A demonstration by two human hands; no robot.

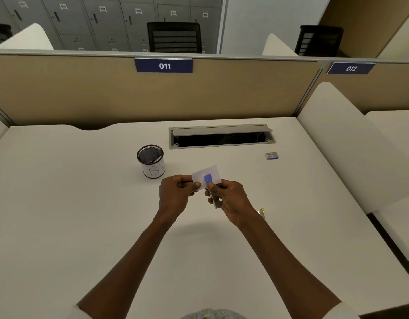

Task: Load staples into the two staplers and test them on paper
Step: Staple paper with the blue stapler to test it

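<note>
Testing step: left hand pinches paper; right hand grips blue stapler over it. Next: squeeze firmly.

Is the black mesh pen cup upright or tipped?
Upright: the black mesh pen cup stands on its base on the white desk, round mouth facing up.
</note>
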